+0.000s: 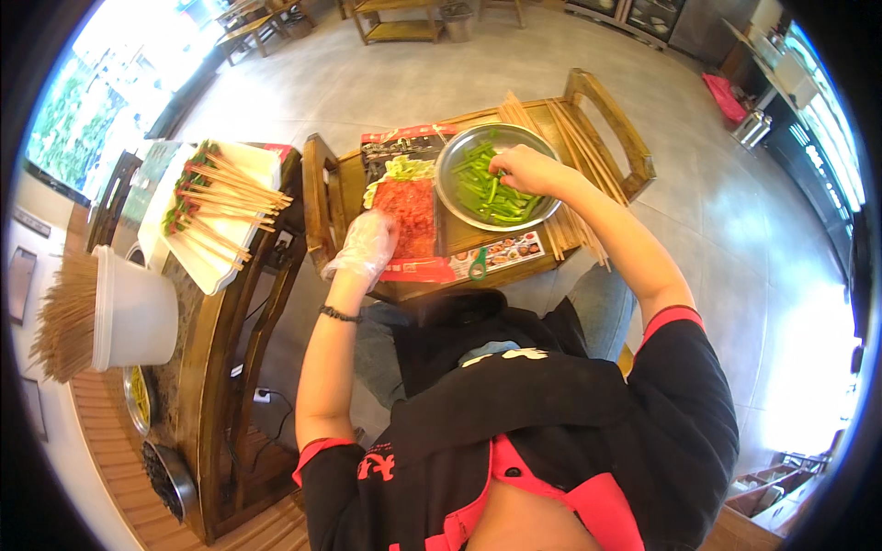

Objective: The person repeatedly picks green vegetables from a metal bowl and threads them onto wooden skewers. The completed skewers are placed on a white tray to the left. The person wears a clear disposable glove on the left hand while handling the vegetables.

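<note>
My right hand [527, 170], bare, reaches into a round metal bowl [446, 200] of cut green vegetable pieces [506, 205]. Its fingers are bent down at the pieces; whether they pinch one is too small to make out. A clear plastic glove covers my left hand [365, 242], which rests at the left edge of a pile of red minced or sliced raw meat [408, 217]. The fingertips are partly hidden there. Pale yellow-green leafy pieces [406, 169] lie just beyond the meat, on a printed red and black sheet [441, 270].
Bamboo skewers [586, 148] lie right of the bowl on a wooden bench [613, 165] with raised ends. Green-handled scissors [478, 264] sit at its near edge. On the left counter stand a white tray [238, 265] of filled skewers and a white bucket [141, 310] of sticks.
</note>
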Tool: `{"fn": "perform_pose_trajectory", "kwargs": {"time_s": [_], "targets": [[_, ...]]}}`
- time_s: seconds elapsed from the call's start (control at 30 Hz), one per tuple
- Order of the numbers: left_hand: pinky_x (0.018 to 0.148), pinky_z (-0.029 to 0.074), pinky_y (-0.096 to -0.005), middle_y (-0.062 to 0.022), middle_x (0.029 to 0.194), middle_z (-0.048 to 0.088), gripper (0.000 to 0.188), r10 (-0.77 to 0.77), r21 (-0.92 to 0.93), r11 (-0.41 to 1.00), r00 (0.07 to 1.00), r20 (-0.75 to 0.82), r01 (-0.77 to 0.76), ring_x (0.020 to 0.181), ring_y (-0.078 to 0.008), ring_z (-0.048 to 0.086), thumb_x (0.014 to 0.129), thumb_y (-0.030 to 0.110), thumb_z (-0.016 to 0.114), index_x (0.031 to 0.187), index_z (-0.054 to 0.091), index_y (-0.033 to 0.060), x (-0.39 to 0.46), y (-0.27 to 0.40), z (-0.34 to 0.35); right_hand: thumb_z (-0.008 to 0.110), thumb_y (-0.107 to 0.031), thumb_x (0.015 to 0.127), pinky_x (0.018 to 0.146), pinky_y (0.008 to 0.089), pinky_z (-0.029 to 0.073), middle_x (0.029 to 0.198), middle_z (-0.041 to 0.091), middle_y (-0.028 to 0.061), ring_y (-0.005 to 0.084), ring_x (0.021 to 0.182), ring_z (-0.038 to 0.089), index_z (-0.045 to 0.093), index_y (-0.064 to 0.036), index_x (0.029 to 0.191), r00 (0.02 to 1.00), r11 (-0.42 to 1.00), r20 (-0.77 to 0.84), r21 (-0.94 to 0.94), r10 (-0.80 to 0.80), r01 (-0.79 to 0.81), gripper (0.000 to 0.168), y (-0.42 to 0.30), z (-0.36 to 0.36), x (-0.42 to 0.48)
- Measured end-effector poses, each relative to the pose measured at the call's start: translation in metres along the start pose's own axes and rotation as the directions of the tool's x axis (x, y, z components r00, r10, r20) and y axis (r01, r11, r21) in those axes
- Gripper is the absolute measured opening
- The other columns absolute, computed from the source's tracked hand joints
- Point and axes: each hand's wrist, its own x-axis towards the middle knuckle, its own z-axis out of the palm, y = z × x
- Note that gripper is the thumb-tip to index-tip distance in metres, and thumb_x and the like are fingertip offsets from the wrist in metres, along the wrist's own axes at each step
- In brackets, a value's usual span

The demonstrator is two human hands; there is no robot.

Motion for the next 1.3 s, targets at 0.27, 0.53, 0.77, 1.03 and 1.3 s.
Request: {"fn": "perform_pose_trajectory", "kwargs": {"time_s": [0.27, 0.53, 0.77, 1.03, 1.3], "targets": [[0.076, 0.053, -0.0353, -0.0170, 0.089, 0.069, 0.015, -0.315, 0.512, 0.856, 0.855, 0.411, 0.069, 0.089, -0.0278, 0.067, 0.077, 0.011, 0.061, 0.084, 0.072, 0.0036, 0.023, 0.029, 0.019, 0.058, -0.005, 0.072, 0.073, 0.0439, 0.051, 0.085, 0.064, 0.0232, 0.0383, 0.084, 0.063, 0.065, 0.002, 0.082, 0.958, 0.957, 0.176, -0.225, 0.224, -0.183, 0.014, 0.008, 0.028, 0.008], [0.078, 0.053, -0.0374, -0.0149, 0.098, 0.068, 0.019, -0.293, 0.553, 0.808, 0.676, 0.676, -0.203, 0.095, -0.0277, 0.066, 0.077, 0.013, 0.065, 0.093, 0.072, 0.0063, 0.040, 0.013, 0.024, 0.069, -0.007, 0.065, 0.071, 0.0415, 0.053, 0.085, 0.066, 0.0216, 0.0355, 0.083, 0.065, 0.067, 0.003, 0.079, 0.941, 0.943, 0.189, -0.237, 0.282, -0.235, 0.018, -0.011, 0.022, 0.009], [0.082, 0.052, -0.0362, -0.0157, 0.103, 0.067, 0.022, -0.309, 0.505, 0.861, 0.738, 0.600, -0.050, 0.100, -0.0291, 0.063, 0.079, 0.008, 0.060, 0.098, 0.070, 0.0056, 0.035, -0.008, 0.037, 0.069, -0.008, 0.063, 0.071, 0.0397, 0.054, 0.086, 0.067, 0.0199, 0.0324, 0.084, 0.066, 0.068, 0.001, 0.080, 0.933, 0.926, 0.205, -0.299, 0.296, -0.228, 0.019, -0.017, 0.023, 0.021], [0.074, 0.053, -0.0370, -0.0222, 0.080, 0.065, 0.018, -0.192, 0.266, 0.961, 0.877, 0.442, 0.076, 0.082, -0.0347, 0.065, 0.073, 0.017, 0.059, 0.077, 0.069, 0.0023, 0.030, 0.004, -0.011, 0.068, -0.007, 0.064, 0.072, 0.0398, 0.054, 0.089, 0.066, 0.0210, 0.0330, 0.084, 0.065, 0.069, 0.002, 0.083, 0.893, 0.918, 0.285, -0.301, 0.347, -0.261, 0.021, -0.006, 0.024, 0.027], [0.062, 0.049, -0.0273, -0.0060, 0.072, 0.063, 0.009, -0.353, -0.650, 0.615, 0.893, 0.280, 0.447, 0.063, -0.0162, 0.060, 0.078, 0.009, 0.060, 0.082, 0.064, 0.0015, 0.021, -0.020, -0.008, 0.071, -0.009, 0.062, 0.069, 0.0405, 0.053, 0.082, 0.066, 0.0202, 0.0337, 0.080, 0.065, 0.066, 0.003, 0.077, 0.912, 0.940, 0.293, -0.268, 0.288, -0.211, 0.020, -0.011, 0.019, 0.020]]}}
